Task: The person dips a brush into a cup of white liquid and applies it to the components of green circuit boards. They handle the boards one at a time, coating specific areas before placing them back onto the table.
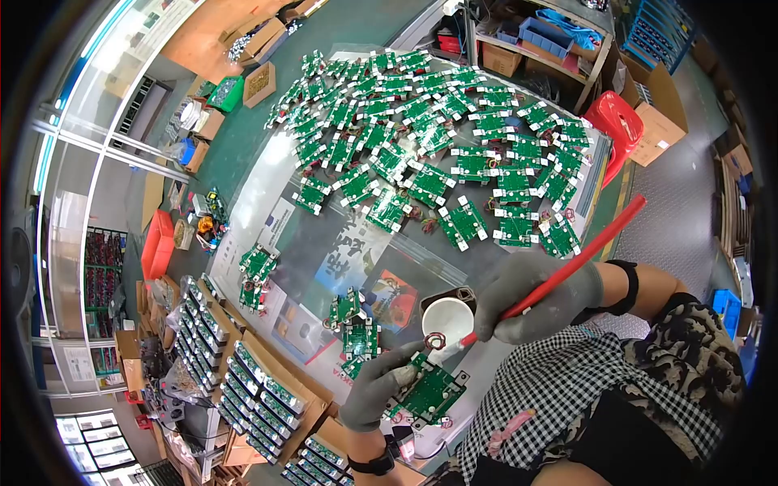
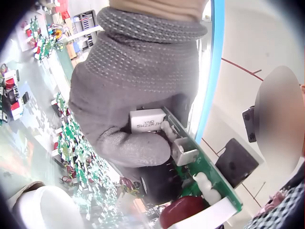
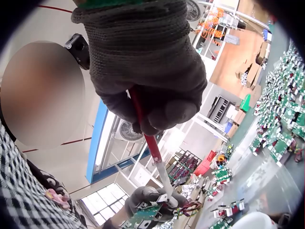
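Observation:
The gloved left hand (image 1: 378,387) grips a green circuit board (image 1: 433,392) by its edge; in the left wrist view the thumb of this hand (image 2: 133,109) lies over white parts on the board (image 2: 209,176). The gloved right hand (image 1: 539,296) holds a long red stick (image 1: 596,243), slanting down to the left. In the right wrist view the right hand (image 3: 147,71) has its fingers curled round the red stick (image 3: 151,143), whose whitish end (image 3: 164,179) is close to the board and left hand. A white cup (image 1: 448,317) stands just behind the board.
Many green boards (image 1: 389,162) cover the far part of the table, with a few more (image 1: 360,340) left of the cup. Boxes with rows of boards (image 1: 259,397) stand at the left. A red stool (image 1: 614,130) is beyond the table's right edge.

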The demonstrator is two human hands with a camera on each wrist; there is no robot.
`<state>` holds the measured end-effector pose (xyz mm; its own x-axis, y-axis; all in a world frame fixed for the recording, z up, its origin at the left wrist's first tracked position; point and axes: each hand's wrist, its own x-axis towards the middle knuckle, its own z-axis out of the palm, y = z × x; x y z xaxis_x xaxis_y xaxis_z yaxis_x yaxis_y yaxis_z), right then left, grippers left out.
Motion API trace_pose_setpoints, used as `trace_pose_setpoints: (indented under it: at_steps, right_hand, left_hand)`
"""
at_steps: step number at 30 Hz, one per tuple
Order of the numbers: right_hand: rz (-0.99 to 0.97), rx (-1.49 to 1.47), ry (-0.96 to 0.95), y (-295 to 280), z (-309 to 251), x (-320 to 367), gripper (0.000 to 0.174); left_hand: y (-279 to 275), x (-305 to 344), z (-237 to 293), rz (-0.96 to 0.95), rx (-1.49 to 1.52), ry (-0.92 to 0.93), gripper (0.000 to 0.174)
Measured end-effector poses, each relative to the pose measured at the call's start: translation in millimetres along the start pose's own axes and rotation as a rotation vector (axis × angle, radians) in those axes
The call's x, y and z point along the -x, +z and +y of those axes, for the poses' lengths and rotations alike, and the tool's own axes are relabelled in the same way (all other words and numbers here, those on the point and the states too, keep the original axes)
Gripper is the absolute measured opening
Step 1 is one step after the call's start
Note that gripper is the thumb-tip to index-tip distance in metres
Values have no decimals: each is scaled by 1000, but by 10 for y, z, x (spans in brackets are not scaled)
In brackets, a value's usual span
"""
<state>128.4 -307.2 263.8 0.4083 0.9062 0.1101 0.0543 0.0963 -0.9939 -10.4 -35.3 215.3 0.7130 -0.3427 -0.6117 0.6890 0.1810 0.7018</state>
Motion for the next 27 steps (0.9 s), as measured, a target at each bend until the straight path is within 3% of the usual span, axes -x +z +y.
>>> trace_pose_setpoints:
  at_steps: [5,7,8,15,17,24,27]
  right_hand:
    - [16,-5,-78,51,46,-59,14]
    - [-7,64,86,-9,68,-47,15]
    - [7,60,19,-29,79,-59,15]
    - [-65,13,93,-17,-3,62,15]
    - [-83,-44,-56,51,51,46,16]
    - [-101,-7,132,32,66,55,15]
    - [-38,17,62,13,57,78,16]
  left_hand:
    - [48,-16,44,6,31,12,52]
    - [43,-12,39,13,29,19,52]
    - [33,-5,26,21,39,15,53]
    - [-41,60,36,108,47,66,54]
    - [-28,50,50,122,51,74,55]
    - [-23,33,31,119,79,74,56]
    - [-15,26,13,155,73,78,53]
